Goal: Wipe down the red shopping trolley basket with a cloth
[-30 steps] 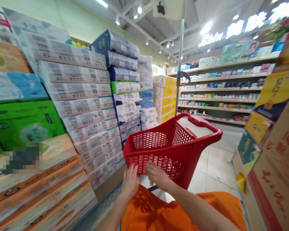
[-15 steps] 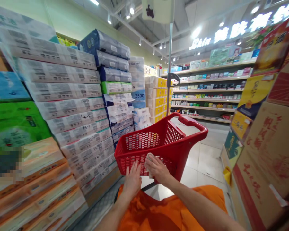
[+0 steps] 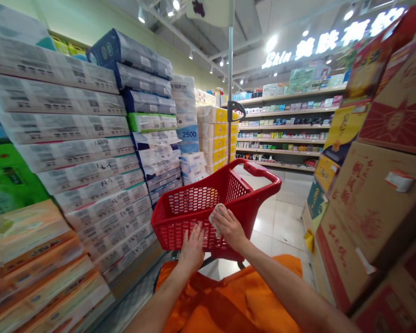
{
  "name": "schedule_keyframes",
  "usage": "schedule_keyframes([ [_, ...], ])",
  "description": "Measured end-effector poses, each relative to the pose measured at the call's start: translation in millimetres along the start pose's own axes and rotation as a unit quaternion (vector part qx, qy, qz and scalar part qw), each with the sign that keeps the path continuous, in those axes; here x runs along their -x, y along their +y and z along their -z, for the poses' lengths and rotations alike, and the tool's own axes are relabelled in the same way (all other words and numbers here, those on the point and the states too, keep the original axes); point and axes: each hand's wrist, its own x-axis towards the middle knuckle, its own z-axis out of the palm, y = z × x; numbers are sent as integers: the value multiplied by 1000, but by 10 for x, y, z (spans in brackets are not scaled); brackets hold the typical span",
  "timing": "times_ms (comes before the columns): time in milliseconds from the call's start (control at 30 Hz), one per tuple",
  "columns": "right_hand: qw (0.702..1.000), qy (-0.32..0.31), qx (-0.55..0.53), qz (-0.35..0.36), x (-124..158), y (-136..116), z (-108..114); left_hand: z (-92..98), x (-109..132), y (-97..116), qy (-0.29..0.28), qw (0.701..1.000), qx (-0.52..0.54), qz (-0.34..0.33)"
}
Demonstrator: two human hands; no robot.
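Note:
Right in front of me is a red plastic shopping cart with a perforated basket and a handle at its far right end. My right hand presses a pale cloth against the near side of the basket, close to its upper rim. Part of the cloth is hidden under the fingers. Lower and to the left, my left hand has its fingers stretched out at the perforated side. It holds nothing that I can see.
Tall stacks of wrapped paper packs rise on the left. Cardboard boxes are piled on the right. A pole with a sign stands behind the cart. Shelves of small goods line the back, beyond a tiled floor.
My right hand has moved up with the cloth toward the basket's rim. My left hand stays at the basket's side. The view has shifted, so the surroundings sit further left.

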Motion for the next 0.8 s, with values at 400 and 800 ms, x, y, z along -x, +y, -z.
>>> schedule_keyframes([
  [400,997,16,30,-64,336,240,209,39,-176,343,13,996,41,-72],
  [800,989,62,35,-128,358,525,501,193,-311,530,14,994,47,-99],
])
